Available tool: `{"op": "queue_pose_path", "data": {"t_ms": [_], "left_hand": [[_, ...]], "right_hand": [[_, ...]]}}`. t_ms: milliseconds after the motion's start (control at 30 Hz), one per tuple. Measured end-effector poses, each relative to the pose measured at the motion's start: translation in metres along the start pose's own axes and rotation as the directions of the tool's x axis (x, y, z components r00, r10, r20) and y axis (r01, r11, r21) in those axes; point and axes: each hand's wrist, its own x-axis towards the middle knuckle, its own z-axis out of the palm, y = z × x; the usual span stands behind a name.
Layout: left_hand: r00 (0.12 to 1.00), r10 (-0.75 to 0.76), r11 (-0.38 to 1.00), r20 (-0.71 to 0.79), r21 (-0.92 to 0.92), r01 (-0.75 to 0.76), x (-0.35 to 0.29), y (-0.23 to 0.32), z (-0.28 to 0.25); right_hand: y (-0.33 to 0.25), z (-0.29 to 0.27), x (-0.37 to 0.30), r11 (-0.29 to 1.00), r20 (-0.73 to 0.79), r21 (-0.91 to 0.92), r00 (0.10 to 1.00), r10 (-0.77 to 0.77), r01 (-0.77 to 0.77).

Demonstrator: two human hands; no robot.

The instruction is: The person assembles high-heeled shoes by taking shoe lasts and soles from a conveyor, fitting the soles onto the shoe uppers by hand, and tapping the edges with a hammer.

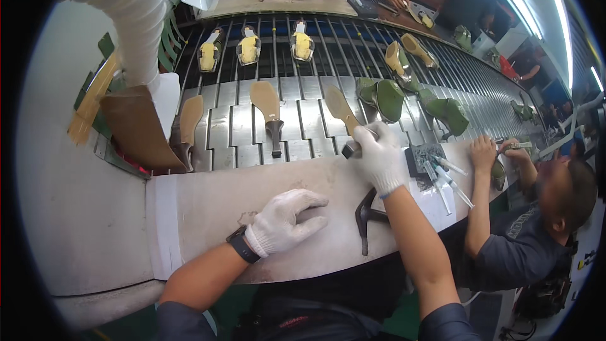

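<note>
My right hand (pixel 382 159), in a white glove, is closed around the heel end of a tan shoe sole (pixel 341 108) at the near edge of the conveyor. A dark heel tip shows beside the fingers. My left hand (pixel 287 220), also gloved, lies on the workbench (pixel 214 215) with thumb and fingers apart and nothing between them. A black metal tool with curved arms (pixel 364 215) lies between my forearms. Two more heeled soles, one in the middle (pixel 265 102) and one at the left (pixel 190 117), rest on the conveyor's metal plates.
White syringes (pixel 451 180) lean by a dark box (pixel 424 159) right of my right hand. Green shoes (pixel 385 98) and several yellow-lined shoes (pixel 303 44) sit on the conveyor. A white duct (pixel 136 19) hangs at left over brown cardboard (pixel 139 126). A co-worker (pixel 524 233) works close at right.
</note>
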Motion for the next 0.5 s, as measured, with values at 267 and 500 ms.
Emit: {"op": "queue_pose_path", "data": {"t_ms": [267, 500], "left_hand": [[0.983, -0.152, 0.973, -0.104, -0.192, 0.131, 0.015, 0.001, 0.005], [0.879, -0.196, 0.954, -0.434, 0.123, 0.274, 0.215, -0.049, -0.055]], "right_hand": [[0.033, -0.039, -0.048, 0.874, -0.032, 0.473, 0.993, -0.112, 0.114], [0.034, -0.05, -0.067, 0.706, 0.246, 0.661, 0.962, 0.116, -0.254]]}}
